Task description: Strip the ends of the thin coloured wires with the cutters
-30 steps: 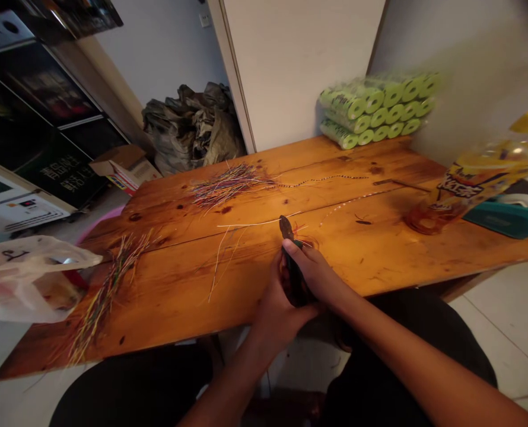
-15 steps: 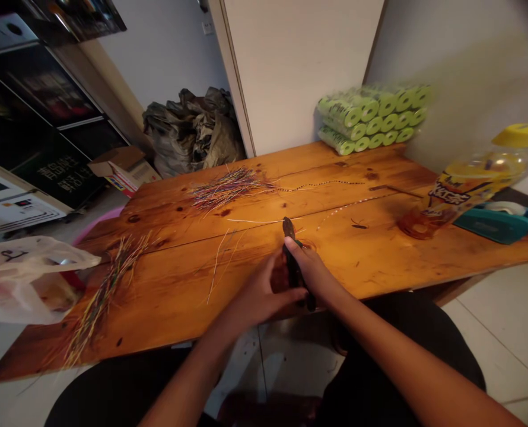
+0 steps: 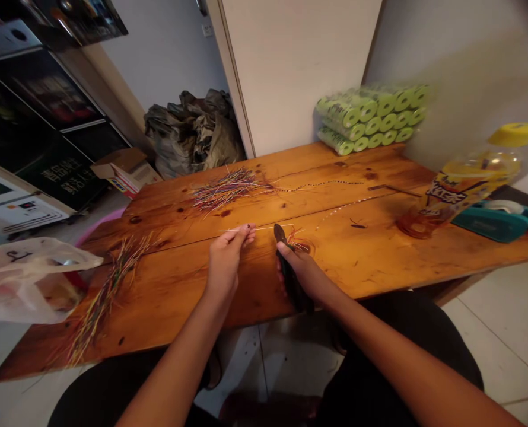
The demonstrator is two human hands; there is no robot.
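Note:
My left hand (image 3: 229,254) pinches a thin white wire (image 3: 264,228) between thumb and fingertips above the tabletop. The wire runs level to the right, up to the dark jaws of a pair of pliers (image 3: 282,234). My right hand (image 3: 303,268) is wrapped around the pliers' handles, thumb on top near the jaws. Whether the jaws bite the wire I cannot tell. Short loose wire pieces (image 3: 297,240) lie just beyond my right hand.
A wooden table (image 3: 170,296) bears a pile of coloured wires (image 3: 231,190), a wire bundle (image 3: 108,296), a drink bottle (image 3: 460,187), a teal tape dispenser (image 3: 495,222) and green-wrapped rolls (image 3: 371,118). A white plastic bag (image 3: 28,279) is at the left edge.
My left hand has left the pliers' handles, moved up and left, and taken hold of the white wire. The pliers in my right hand have shifted slightly left.

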